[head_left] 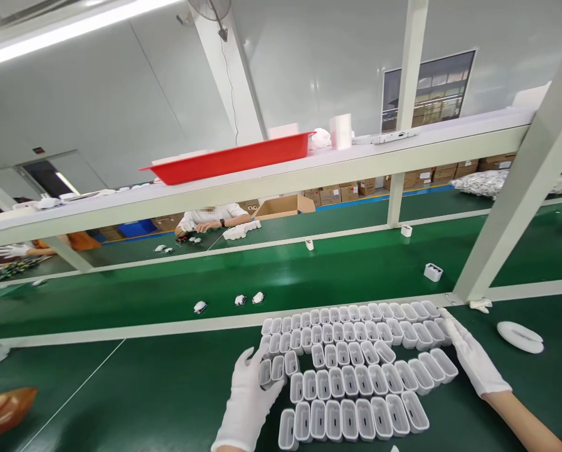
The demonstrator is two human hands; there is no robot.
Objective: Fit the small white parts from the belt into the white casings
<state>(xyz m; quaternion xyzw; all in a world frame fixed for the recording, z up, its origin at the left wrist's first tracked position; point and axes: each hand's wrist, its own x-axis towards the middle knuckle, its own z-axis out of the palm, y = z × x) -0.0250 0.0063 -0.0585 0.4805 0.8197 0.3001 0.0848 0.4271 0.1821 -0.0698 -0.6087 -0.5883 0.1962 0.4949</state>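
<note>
The left hand (250, 397), in a white fabric glove, curves around the left end of a short middle row of plastic cups (334, 420); whether it pinches the end cup, I cannot tell. The right hand (471, 355), gloved alike, is unclenched, fingers extended at the right ends of the back rows. The cups, translucent white, open-topped, rounded oblongs, stand in close rows mostly between the hands on a smooth green table (144, 395).

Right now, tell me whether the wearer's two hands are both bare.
No, the left hand and right hand both wear white gloves, on either side of the white open-topped cases.
</note>
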